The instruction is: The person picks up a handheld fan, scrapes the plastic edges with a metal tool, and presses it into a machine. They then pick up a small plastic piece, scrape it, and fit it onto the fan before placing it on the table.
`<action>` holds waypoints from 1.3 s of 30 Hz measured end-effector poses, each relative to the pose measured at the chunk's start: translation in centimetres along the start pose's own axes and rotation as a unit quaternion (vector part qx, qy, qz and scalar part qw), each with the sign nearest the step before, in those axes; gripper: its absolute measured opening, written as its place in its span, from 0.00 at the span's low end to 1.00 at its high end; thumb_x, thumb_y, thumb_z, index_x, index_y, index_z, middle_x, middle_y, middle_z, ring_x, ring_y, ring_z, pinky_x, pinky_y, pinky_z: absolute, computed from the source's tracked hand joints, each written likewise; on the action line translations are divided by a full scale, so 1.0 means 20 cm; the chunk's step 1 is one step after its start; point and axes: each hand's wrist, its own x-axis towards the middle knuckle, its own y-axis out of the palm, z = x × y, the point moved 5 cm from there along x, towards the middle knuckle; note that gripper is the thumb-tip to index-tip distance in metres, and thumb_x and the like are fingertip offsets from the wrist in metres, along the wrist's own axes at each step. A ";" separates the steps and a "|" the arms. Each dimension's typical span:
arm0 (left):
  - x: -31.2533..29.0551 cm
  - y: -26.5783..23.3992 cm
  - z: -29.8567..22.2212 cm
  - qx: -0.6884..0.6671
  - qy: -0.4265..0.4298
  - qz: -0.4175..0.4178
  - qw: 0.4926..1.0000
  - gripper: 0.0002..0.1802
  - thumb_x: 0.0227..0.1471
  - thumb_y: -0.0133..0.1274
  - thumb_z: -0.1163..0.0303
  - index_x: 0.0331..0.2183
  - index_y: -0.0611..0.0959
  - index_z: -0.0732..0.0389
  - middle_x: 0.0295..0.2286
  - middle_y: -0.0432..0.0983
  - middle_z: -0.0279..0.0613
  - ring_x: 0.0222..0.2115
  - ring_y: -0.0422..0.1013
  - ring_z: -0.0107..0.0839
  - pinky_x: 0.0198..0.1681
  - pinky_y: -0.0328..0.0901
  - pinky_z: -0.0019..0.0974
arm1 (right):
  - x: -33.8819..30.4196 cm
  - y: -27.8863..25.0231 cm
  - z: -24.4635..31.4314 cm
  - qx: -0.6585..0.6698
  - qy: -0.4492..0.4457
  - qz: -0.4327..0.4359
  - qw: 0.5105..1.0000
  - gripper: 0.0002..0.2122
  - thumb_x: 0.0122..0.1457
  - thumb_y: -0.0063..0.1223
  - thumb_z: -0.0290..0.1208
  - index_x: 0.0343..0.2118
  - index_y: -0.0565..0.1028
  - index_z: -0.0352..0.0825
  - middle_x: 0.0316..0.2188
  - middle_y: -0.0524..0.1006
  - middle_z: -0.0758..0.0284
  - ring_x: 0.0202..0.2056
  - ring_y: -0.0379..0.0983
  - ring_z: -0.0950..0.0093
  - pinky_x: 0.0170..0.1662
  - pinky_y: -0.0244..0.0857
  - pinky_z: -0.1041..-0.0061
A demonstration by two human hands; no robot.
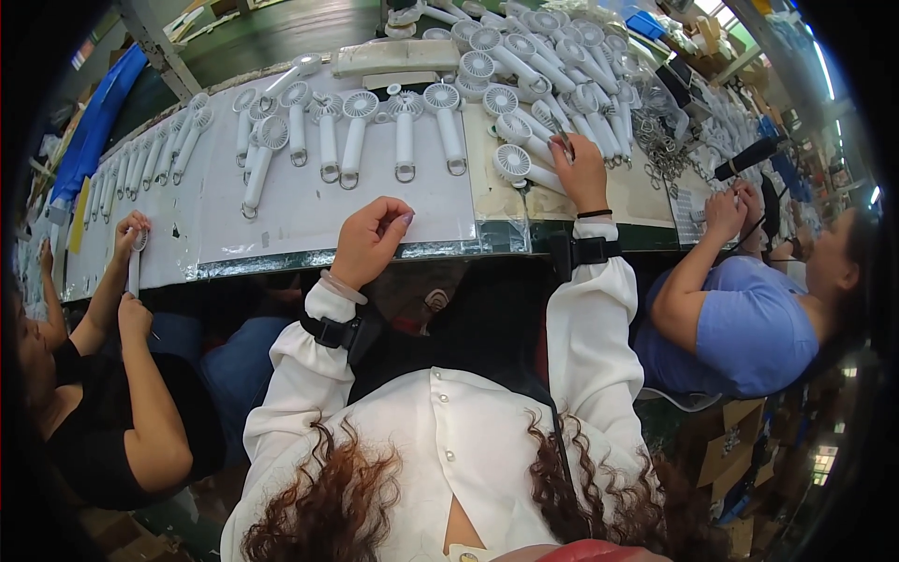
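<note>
My left hand (368, 240) is over the table's near edge, its fingers curled and thumb drawn in; whatever may be inside is hidden. At the right, my right hand (582, 175) grips a slim metal tool (565, 142) that looks like tweezers, pointing away from me. Its fingers are beside the handle of a white handheld fan (514, 163), and I cannot tell whether they touch it. More white handheld fans lie just beyond in a heap (524, 58). Ahead of my left hand is a row of similar fans (360, 131), several with metal rings at their handle ends.
At the left a person in black holds a fan (139, 241). On the right sits a person in a blue shirt (749, 318), hands together near a black tool (752, 157). Metal clips or rings (667, 150) are piled right of the heap. A pale block (398, 58) lies at the back.
</note>
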 end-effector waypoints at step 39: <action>0.07 0.03 -0.01 -0.030 -0.018 0.019 0.999 0.10 0.60 0.48 0.71 0.43 0.76 0.63 0.31 0.74 0.31 0.29 0.65 0.16 0.33 0.61 0.21 | -0.24 0.08 0.61 0.650 0.260 0.167 0.695 0.19 0.67 0.39 0.42 0.46 0.72 0.29 0.30 0.74 0.70 0.28 0.63 0.87 0.22 0.50 0.90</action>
